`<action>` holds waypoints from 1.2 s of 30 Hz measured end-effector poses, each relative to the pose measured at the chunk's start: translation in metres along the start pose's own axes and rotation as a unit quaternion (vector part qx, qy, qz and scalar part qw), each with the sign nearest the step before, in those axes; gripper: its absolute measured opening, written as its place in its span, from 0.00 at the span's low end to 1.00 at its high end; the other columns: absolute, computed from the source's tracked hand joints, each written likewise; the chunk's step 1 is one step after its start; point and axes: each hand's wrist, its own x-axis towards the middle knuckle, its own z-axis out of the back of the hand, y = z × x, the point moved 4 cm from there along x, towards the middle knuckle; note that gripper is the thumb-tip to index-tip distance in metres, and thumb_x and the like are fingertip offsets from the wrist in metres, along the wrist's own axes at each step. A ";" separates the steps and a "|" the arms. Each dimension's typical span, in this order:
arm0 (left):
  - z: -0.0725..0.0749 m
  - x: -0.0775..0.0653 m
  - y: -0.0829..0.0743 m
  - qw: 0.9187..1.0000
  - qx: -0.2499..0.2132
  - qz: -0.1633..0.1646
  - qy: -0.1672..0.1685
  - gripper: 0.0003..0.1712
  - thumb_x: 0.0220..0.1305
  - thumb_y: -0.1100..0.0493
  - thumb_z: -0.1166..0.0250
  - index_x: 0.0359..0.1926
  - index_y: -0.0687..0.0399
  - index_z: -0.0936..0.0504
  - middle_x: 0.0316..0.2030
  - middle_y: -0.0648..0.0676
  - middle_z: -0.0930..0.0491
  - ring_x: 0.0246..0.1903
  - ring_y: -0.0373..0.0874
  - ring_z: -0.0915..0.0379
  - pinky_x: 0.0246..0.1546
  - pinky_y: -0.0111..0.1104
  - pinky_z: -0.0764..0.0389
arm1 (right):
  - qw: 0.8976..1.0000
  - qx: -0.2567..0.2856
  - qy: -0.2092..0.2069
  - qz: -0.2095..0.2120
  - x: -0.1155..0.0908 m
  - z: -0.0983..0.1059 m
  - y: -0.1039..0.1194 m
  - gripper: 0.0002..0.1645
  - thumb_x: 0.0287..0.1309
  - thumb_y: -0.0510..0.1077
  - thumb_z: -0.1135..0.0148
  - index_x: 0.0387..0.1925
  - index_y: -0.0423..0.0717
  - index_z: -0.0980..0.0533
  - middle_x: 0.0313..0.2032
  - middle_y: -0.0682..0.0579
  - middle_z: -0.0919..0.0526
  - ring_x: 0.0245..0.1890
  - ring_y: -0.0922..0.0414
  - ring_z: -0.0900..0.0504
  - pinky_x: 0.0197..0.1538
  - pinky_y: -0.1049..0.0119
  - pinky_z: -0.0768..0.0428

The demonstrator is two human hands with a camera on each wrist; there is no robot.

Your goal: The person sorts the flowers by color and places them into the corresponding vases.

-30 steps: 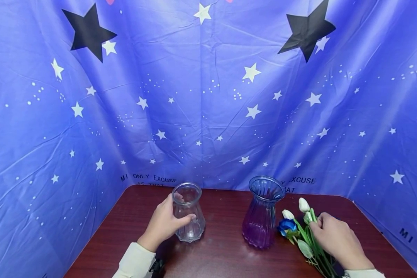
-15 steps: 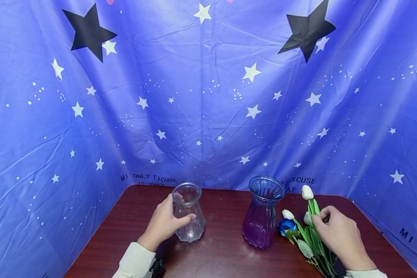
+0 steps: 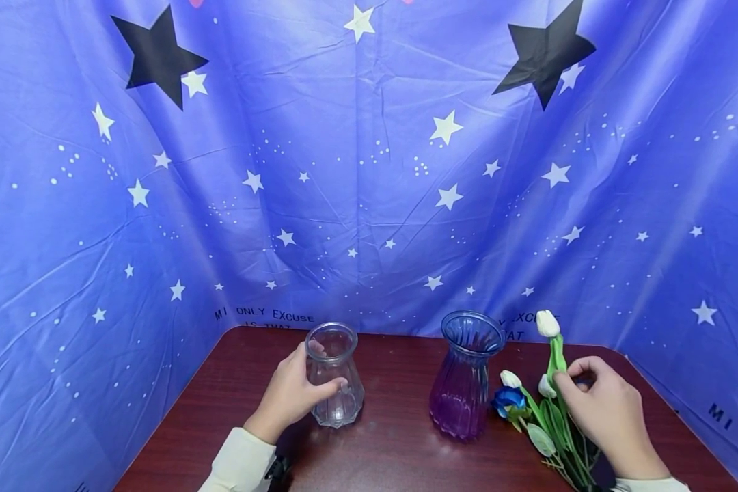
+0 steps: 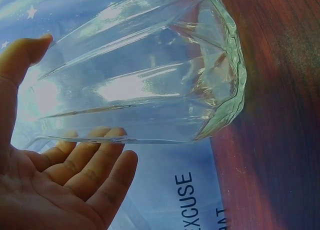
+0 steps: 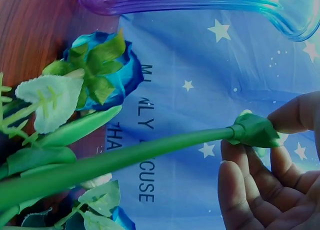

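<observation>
On the left of the table, a clear ribbed glass vase (image 3: pixel 338 412) stands upright. My left hand (image 3: pixel 285 400) holds its side, thumb at the front and fingers behind the glass. Over the flowers at the right, my right hand (image 3: pixel 611 413) pinches a white tulip (image 3: pixel 548 324) by the green leaves below its bloom. In the right wrist view its thick green stem (image 5: pixel 135 155) slopes between finger and thumb. Two other white tulips, one in front (image 3: pixel 510 379), and a blue rose (image 3: pixel 508 402) lie in the bunch beneath.
A blue-to-purple glass vase (image 3: pixel 458 406) stands upright between the clear vase and the flowers. Green leaves (image 3: pixel 541 441) spread on the dark red table (image 3: pixel 393 451). A blue star-printed cloth (image 3: pixel 357 171) hangs behind and at both sides.
My right hand has lifted the white tulip up out of the bunch, its bloom rising beside the purple vase. The left hand and clear vase have stayed in place.
</observation>
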 end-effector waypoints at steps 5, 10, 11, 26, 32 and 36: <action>0.000 0.000 0.001 1.000 -0.002 -0.003 -0.003 0.45 0.44 0.35 0.18 0.59 0.51 0.23 0.48 0.49 0.15 0.50 0.45 0.17 0.52 0.46 0.17 | 0.999 0.036 -0.010 -0.016 -0.001 0.003 0.003 0.18 0.59 0.54 0.28 0.42 0.47 0.21 0.31 0.53 0.14 0.25 0.76 0.26 0.30 0.72 0.32; 0.000 -0.001 0.000 1.000 -0.006 -0.003 -0.002 0.43 0.44 0.36 0.17 0.57 0.50 0.23 0.47 0.49 0.15 0.50 0.45 0.18 0.52 0.46 0.17 | 0.998 0.061 -0.017 -0.011 -0.001 0.008 0.009 0.21 0.60 0.53 0.27 0.50 0.47 0.21 0.31 0.66 0.15 0.26 0.81 0.23 0.31 0.76 0.30; 0.000 -0.001 0.001 1.000 -0.006 -0.002 -0.002 0.44 0.44 0.36 0.17 0.57 0.51 0.23 0.47 0.49 0.15 0.50 0.45 0.18 0.53 0.46 0.17 | 0.998 0.063 -0.021 -0.008 -0.001 0.010 0.010 0.22 0.60 0.52 0.27 0.51 0.47 0.20 0.30 0.69 0.16 0.26 0.81 0.23 0.31 0.75 0.30; -0.001 0.001 0.000 1.000 -0.005 -0.002 0.001 0.45 0.44 0.36 0.18 0.59 0.51 0.23 0.49 0.49 0.15 0.52 0.46 0.18 0.54 0.47 0.18 | 0.994 0.102 -0.039 0.019 0.000 0.031 0.035 0.24 0.62 0.52 0.28 0.57 0.50 0.17 0.30 0.71 0.17 0.28 0.78 0.22 0.30 0.74 0.30; -0.001 0.000 0.001 1.000 -0.002 0.000 0.001 0.45 0.44 0.34 0.18 0.59 0.51 0.23 0.49 0.49 0.15 0.52 0.46 0.18 0.54 0.46 0.18 | 0.988 0.140 -0.059 0.025 -0.002 0.037 0.051 0.22 0.61 0.48 0.26 0.56 0.50 0.17 0.30 0.75 0.17 0.26 0.76 0.20 0.28 0.77 0.27; 0.000 0.000 0.001 1.000 -0.001 0.002 0.002 0.45 0.44 0.34 0.18 0.59 0.50 0.23 0.49 0.49 0.15 0.52 0.46 0.18 0.54 0.46 0.18 | 0.983 0.166 -0.067 0.027 -0.003 0.041 0.060 0.22 0.60 0.44 0.25 0.56 0.48 0.17 0.32 0.75 0.17 0.26 0.73 0.19 0.28 0.79 0.25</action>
